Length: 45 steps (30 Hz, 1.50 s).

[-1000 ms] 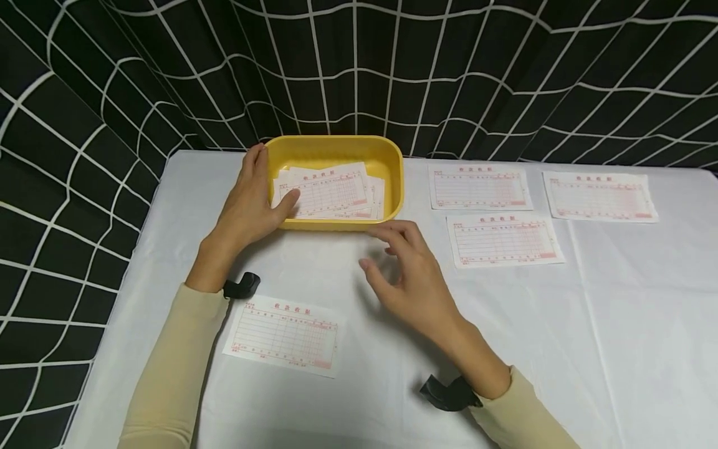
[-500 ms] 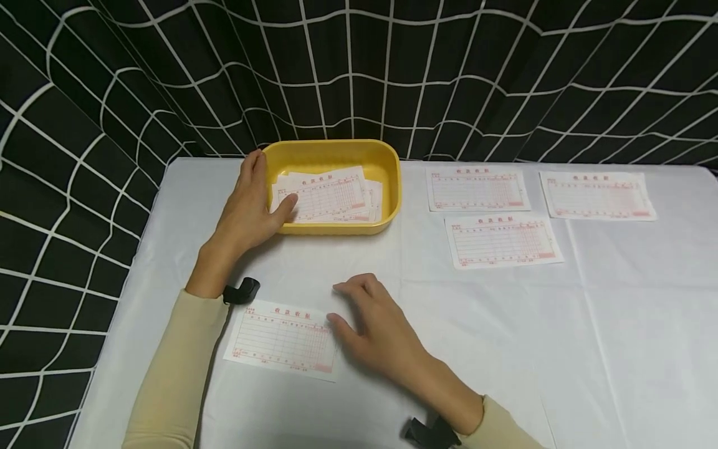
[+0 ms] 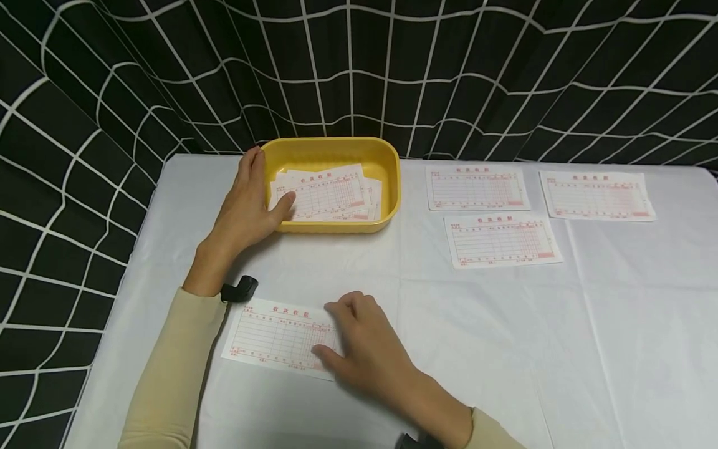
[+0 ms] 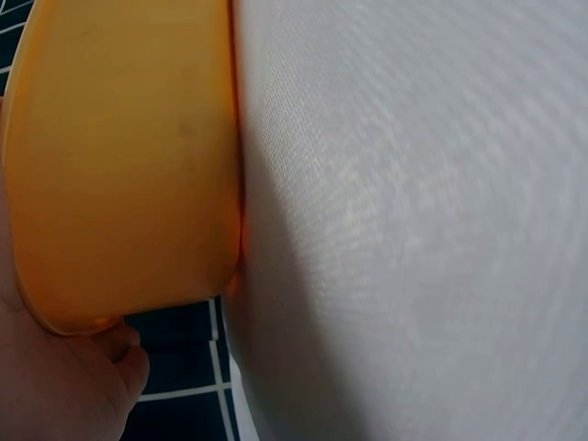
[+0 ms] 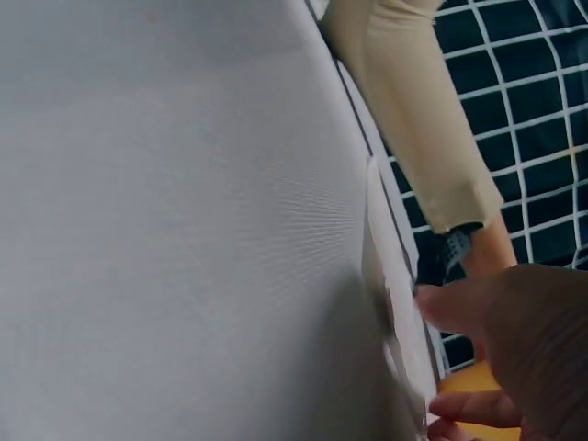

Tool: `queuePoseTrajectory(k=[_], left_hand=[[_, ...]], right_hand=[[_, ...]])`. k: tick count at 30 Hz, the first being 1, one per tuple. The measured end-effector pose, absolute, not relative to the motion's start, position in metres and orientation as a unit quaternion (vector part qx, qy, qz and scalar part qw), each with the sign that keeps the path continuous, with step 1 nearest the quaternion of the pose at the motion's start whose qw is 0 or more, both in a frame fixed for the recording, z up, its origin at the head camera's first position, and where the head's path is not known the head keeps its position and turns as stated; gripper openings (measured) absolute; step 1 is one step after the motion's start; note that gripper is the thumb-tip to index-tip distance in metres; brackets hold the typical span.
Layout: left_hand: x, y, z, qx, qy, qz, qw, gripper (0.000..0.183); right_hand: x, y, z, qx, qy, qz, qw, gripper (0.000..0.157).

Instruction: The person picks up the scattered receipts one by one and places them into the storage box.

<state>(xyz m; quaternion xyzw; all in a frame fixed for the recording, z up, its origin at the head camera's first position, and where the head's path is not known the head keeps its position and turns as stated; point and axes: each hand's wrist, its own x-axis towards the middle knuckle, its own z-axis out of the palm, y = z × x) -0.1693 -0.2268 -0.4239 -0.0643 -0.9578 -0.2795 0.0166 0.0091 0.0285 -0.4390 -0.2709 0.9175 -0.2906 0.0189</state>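
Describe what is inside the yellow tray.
Overlapping paper slips with red print lie inside the yellow tray. The top slip covers much of the rest, hiding their number; the left hand covers some too.

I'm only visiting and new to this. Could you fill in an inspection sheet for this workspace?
Surface: white cloth, lightly creased.
Job's things: yellow tub holding overlapping receipt slips; a nearer receipt slip lies on the cloth; three receipt forms show right of the tub, whether single or stacked unclear.
Clutter: nothing seen.
Left hand: grips the tub's left end, thumb over the front rim.
Right hand: at the nearer slip's right end, thumb and fingers apart; contact unclear.
Cables: nothing seen.
Surroundings: black fabric with white grid lines, behind and to the left.
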Motion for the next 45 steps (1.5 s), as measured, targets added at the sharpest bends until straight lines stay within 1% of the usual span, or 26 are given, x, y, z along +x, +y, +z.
queuePoseTrajectory(k=[4,6,13,17,24,33,41,45], left_hand=[[-0.169,-0.227,-0.424,-0.063,-0.958,-0.28,0.017,0.096],[-0.168,-0.228,-0.425,-0.063,-0.958,-0.28,0.015,0.095],[-0.17,-0.228,-0.425,-0.065,-0.958,-0.279,0.016,0.095],[-0.171,-0.228,-0.424,-0.066,-0.958,-0.28,0.014,0.095],[-0.171,-0.226,-0.423,-0.069,-0.957,-0.281,0.014,0.096],[-0.169,-0.228,-0.422,-0.066,-0.958,-0.279,0.016,0.096],[-0.169,-0.228,-0.422,-0.064,-0.957,-0.281,0.016,0.096],[-0.17,-0.227,-0.423,-0.065,-0.956,-0.287,0.015,0.096]], right_hand=[[0.011,0.026,-0.441,-0.291,0.92,-0.264,-0.011,0.059],[0.012,0.025,-0.441,-0.294,0.92,-0.26,-0.017,0.061],[0.014,0.024,-0.44,-0.288,0.918,-0.271,-0.012,0.059],[0.014,0.023,-0.44,-0.288,0.914,-0.285,-0.006,0.054],[0.013,0.024,-0.441,-0.275,0.903,-0.327,0.037,0.035],[0.008,0.023,-0.439,-0.27,0.893,-0.354,0.065,0.027],[0.006,0.023,-0.438,-0.27,0.89,-0.363,0.064,0.017],[0.003,0.027,-0.434,-0.251,0.895,-0.361,0.078,0.014]])
